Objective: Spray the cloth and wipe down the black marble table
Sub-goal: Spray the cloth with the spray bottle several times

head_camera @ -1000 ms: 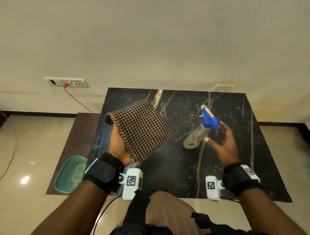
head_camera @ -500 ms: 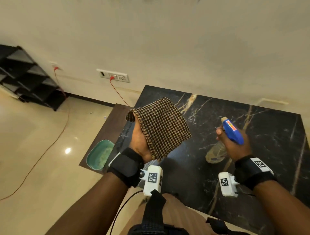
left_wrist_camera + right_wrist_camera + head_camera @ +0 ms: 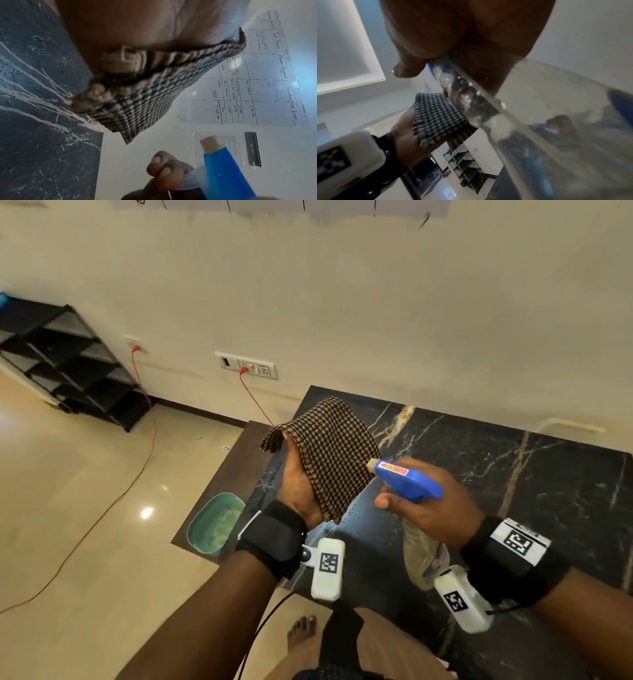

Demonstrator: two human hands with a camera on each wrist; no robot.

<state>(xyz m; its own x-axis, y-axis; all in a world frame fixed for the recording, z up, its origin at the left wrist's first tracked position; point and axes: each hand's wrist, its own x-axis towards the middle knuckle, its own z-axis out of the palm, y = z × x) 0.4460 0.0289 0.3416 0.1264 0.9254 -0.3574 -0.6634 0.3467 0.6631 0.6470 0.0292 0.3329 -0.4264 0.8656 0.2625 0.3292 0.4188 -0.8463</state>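
Seemingly the spraying step is under way and the wiping of the black marble table (image 3: 513,491) is not yet begun. The left hand (image 3: 298,487) holds the folded checked cloth (image 3: 329,453) up over the table's left part, draped over the palm. The right hand (image 3: 428,508) grips the spray bottle (image 3: 407,479), nozzle just beside the cloth.

Brown-black checked cloth (image 3: 330,453); blue-headed spray bottle (image 3: 407,479)

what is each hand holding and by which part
Left hand holds the folded brown checked cloth, draped over its palm. Right hand grips the clear, blue-headed spray bottle at its neck.
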